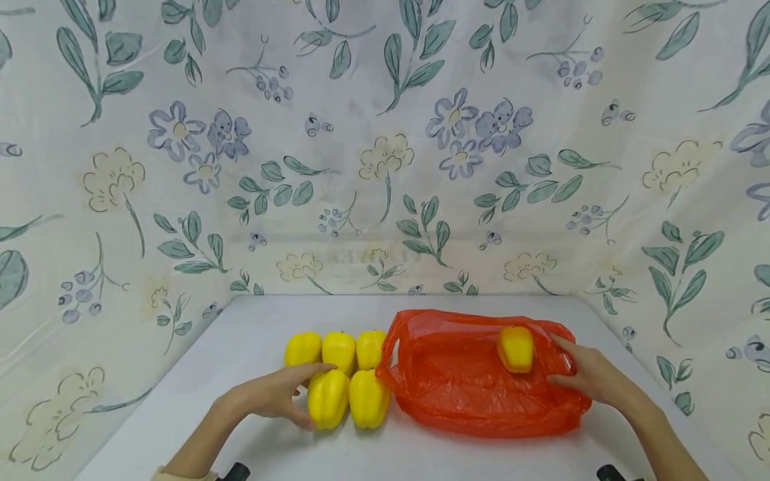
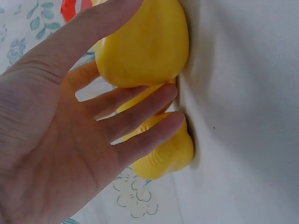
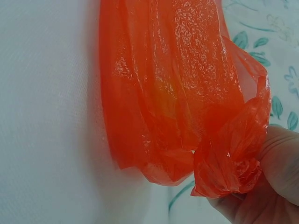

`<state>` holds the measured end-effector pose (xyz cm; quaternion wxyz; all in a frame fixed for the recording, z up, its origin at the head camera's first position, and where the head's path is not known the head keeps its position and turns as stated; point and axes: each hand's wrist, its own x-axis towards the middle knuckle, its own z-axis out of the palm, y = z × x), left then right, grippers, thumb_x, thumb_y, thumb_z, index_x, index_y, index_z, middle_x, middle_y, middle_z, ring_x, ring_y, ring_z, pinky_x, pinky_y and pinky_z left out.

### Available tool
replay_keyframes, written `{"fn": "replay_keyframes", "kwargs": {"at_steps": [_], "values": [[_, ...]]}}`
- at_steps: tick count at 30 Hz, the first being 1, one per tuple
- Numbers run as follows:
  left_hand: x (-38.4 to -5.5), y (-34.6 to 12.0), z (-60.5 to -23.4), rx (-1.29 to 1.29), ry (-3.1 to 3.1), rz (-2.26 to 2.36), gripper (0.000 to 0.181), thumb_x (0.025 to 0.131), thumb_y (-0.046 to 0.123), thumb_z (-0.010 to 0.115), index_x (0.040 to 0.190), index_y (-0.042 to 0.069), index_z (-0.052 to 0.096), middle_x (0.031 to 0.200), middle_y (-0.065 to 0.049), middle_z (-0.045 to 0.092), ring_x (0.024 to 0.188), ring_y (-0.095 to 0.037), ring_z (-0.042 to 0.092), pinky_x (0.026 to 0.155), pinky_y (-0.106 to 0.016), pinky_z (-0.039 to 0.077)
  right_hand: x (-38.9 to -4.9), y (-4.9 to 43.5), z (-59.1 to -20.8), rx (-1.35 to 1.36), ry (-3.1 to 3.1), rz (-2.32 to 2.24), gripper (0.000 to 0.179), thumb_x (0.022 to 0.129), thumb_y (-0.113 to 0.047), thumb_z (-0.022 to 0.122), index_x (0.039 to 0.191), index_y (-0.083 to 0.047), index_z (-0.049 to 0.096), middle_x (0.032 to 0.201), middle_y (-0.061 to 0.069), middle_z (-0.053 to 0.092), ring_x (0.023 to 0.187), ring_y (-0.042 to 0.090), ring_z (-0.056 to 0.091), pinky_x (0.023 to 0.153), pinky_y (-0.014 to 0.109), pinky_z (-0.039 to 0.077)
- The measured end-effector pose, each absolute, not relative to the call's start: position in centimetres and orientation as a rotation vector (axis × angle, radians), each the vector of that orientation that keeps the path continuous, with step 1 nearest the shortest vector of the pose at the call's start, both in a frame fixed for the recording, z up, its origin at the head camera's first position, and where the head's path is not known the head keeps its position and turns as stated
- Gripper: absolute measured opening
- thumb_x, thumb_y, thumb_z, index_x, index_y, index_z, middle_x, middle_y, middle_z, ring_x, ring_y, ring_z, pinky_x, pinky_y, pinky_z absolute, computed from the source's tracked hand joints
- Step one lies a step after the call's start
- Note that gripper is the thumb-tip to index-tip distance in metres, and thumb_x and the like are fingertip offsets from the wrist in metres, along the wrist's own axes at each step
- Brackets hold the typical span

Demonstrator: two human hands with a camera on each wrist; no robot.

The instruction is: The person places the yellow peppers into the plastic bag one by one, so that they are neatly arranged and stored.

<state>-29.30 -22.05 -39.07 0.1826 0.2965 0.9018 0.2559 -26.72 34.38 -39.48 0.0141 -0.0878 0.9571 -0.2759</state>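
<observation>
Yellow bell peppers stand in two rows on the white table, three at the back, such as the middle one (image 1: 339,351), and two in front. My left hand (image 1: 279,395) is at the front left bell pepper (image 1: 328,401), its thumb by the near side and its fingers spread towards the back row. In the left wrist view those fingers (image 2: 145,112) look nearly straight beside the pepper (image 2: 145,46). A red plastic bag (image 1: 463,394) lies with its mouth spread, one yellow bell pepper (image 1: 515,349) inside it. My right hand (image 1: 592,377) grips the bag's right edge, bunched by the thumb (image 3: 282,161).
The white table (image 1: 180,407) reaches back to a curtain-like sheet (image 1: 385,147) printed with leaves and flowers, which also flanks both sides. The bag's left handle (image 1: 390,361) lies close against the right-hand peppers.
</observation>
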Motion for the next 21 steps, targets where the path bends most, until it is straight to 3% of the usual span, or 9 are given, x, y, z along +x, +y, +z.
{"fn": "replay_keyframes", "kwargs": {"at_steps": [10, 21], "values": [[-28.99, -21.86, -38.97, 0.844, 2.554, 0.738, 0.088, 0.074, 0.036, 0.085, 0.147, 0.016, 0.041, 0.146, -0.001, 0.048, 0.117, -0.02, 0.051, 0.096, -0.046, 0.052, -26.72, 34.33, -39.43, -0.234, 2.981, -0.841, 0.088, 0.08, -0.026, 0.08, 0.147, 0.007, 0.033, 0.126, 0.03, 0.057, 0.095, 0.024, 0.059, 0.072, 0.036, 0.062], [-28.77, -22.63, -38.47, 0.871, 2.594, 0.77, 0.089, 0.075, 0.038, 0.084, 0.148, 0.013, 0.038, 0.147, -0.008, 0.047, 0.119, -0.027, 0.052, 0.094, -0.05, 0.054, -26.64, 34.17, -39.36, -0.238, 2.977, -0.871, 0.088, 0.08, -0.026, 0.08, 0.147, 0.007, 0.033, 0.126, 0.029, 0.058, 0.091, 0.021, 0.06, 0.071, 0.035, 0.062]]}}
